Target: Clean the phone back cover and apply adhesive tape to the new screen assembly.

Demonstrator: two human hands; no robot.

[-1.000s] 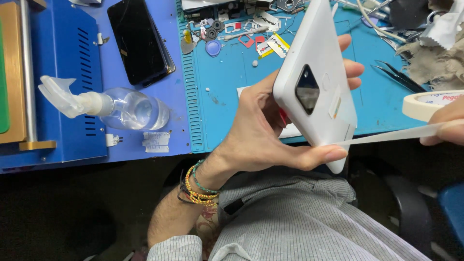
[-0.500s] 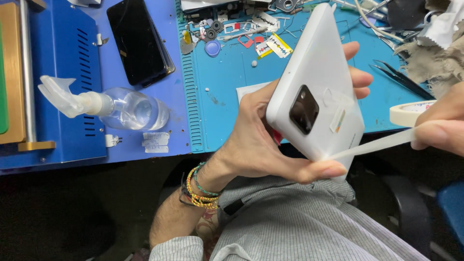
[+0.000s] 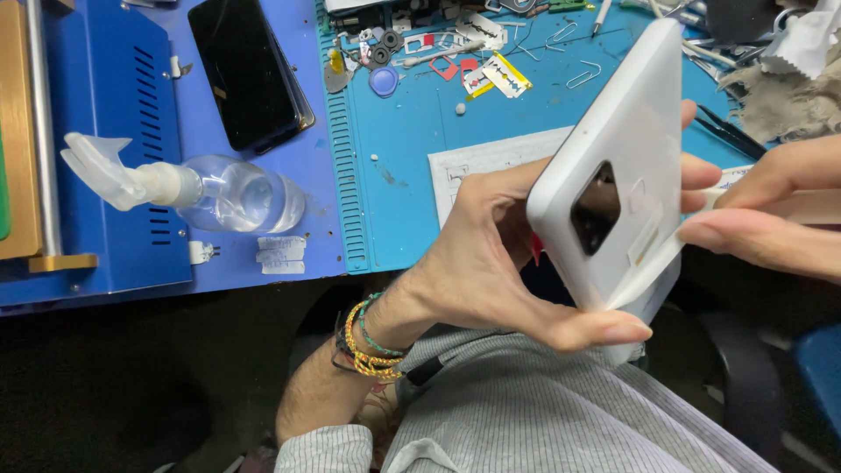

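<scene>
My left hand (image 3: 491, 254) grips a white phone back cover (image 3: 618, 149) with a dark camera cutout, held on edge above my lap. My thumb presses a strip of pale masking tape (image 3: 648, 270) against the cover's lower corner. My right hand (image 3: 771, 215) pinches the other end of that tape strip close to the cover's right edge. The tape roll is hidden behind my right hand.
A blue work mat (image 3: 412, 131) carries small parts, razor blades and paper clips at the back. A dark phone (image 3: 248, 70) and a clear spray bottle (image 3: 193, 188) lie on a blue machine (image 3: 114, 96). Tweezers (image 3: 731, 131) and a grey cloth (image 3: 788, 96) sit at right.
My right hand has moved left toward the cover, shortening the stretched tape. The cover has tilted and shifted slightly left and down.
</scene>
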